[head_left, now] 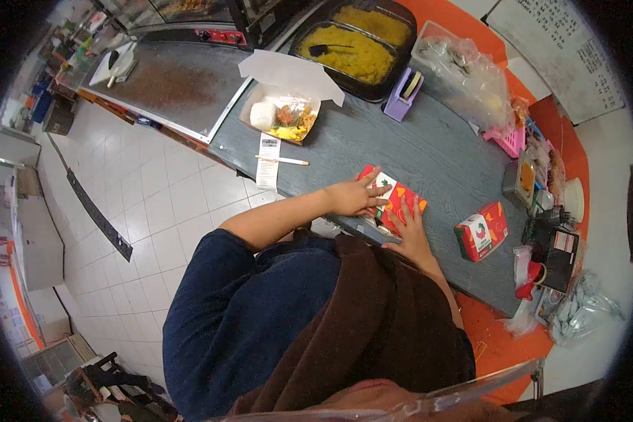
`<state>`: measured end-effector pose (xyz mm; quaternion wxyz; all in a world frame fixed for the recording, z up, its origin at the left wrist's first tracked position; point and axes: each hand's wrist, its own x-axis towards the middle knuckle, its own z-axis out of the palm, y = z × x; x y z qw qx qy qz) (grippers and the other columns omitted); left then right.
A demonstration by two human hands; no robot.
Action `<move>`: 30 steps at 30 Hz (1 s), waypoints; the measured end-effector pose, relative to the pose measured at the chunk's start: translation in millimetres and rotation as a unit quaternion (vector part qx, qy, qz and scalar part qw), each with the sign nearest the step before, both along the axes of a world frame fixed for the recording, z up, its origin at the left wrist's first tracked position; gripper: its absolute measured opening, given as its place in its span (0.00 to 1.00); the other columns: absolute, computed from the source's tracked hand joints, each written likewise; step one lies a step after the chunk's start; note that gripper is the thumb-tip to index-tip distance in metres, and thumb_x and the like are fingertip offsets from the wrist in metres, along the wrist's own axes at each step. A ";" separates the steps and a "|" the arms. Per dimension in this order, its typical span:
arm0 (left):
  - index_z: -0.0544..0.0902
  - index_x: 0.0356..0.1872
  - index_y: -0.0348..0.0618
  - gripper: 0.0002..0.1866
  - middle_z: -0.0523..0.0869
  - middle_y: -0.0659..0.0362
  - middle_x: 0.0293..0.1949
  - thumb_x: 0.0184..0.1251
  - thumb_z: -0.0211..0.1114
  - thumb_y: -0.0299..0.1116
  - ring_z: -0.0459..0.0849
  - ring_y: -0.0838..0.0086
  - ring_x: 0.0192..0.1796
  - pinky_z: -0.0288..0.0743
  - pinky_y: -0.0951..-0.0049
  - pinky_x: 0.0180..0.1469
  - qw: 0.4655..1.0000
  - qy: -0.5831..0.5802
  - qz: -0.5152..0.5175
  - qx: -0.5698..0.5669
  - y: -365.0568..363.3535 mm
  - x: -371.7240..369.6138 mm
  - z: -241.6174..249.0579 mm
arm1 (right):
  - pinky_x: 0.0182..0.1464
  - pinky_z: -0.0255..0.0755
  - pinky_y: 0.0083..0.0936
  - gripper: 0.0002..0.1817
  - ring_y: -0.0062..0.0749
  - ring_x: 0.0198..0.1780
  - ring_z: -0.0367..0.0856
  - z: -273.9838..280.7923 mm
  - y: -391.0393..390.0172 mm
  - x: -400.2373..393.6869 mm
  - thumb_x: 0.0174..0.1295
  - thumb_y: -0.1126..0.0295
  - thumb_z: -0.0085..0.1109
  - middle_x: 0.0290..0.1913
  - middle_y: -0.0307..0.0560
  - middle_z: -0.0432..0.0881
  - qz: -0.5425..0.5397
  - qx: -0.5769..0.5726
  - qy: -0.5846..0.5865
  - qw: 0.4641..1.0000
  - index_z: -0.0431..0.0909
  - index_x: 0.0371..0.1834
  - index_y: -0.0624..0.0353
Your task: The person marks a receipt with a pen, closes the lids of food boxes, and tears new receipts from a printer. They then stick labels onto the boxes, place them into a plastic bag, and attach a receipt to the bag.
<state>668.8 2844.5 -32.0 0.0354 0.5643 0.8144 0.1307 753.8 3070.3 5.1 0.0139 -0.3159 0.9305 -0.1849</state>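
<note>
A red and white printed food box (pixel 401 193) lies closed at the near edge of the grey table. My left hand (pixel 355 197) rests on its left part, fingers spread across the lid. My right hand (pixel 411 232) lies on the box's near right side, also with fingers apart. To the left stands an open food box (pixel 278 116) with its white lid up, holding a white rounded portion, yellow pieces and other food. Beside it are a printed paper slip (pixel 268 165) and a white pen (pixel 285 160). Another closed red and white box (pixel 482 232) sits to the right.
At the back is a black two-part tray (pixel 380 88) of yellow food with a dark utensil. A purple tape dispenser (pixel 404 95) stands beside it. Plastic bags (pixel 464 81), a pink basket (pixel 510 141) and a metal container (pixel 519 179) line the right side.
</note>
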 end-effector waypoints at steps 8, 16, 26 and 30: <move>0.63 0.62 0.56 0.32 0.48 0.58 0.68 0.56 0.54 0.55 0.36 0.45 0.69 0.47 0.35 0.60 0.996 -0.031 0.002 0.078 -8.0 8.4 16.7 | 0.62 0.49 0.57 0.32 0.67 0.67 0.36 -8.7 4.5 -1.8 0.49 0.63 0.60 0.68 0.59 0.44 0.019 0.088 0.020 0.996 0.63 0.61 0.47; 0.73 0.52 0.47 0.20 0.67 0.54 0.60 0.60 0.56 0.41 0.56 0.56 0.65 0.54 0.48 0.61 0.929 -0.255 0.091 0.253 6.5 -4.8 23.8 | 0.64 0.42 0.56 0.26 0.54 0.69 0.43 10.3 58.6 -50.3 0.52 0.68 0.54 0.68 0.54 0.48 0.010 0.181 0.033 0.983 0.66 0.58 0.43; 0.62 0.58 0.40 0.33 0.67 0.48 0.56 0.45 0.60 0.23 0.62 0.53 0.60 0.57 0.56 0.60 0.802 0.189 0.488 0.288 -203.2 -103.3 66.7 | 0.63 0.53 0.38 0.27 0.51 0.61 0.60 37.9 -80.2 -151.0 0.47 0.74 0.56 0.58 0.59 0.65 -0.113 -0.104 0.115 0.981 0.65 0.54 0.66; 0.55 0.64 0.46 0.40 0.67 0.51 0.57 0.44 0.61 0.24 0.61 0.56 0.63 0.54 0.54 0.62 0.819 0.166 0.522 0.171 -248.0 -150.5 81.6 | 0.62 0.55 0.37 0.39 0.51 0.60 0.61 44.6 -190.0 -207.0 0.48 0.70 0.59 0.58 0.60 0.65 -0.097 -0.204 0.119 0.967 0.51 0.63 0.67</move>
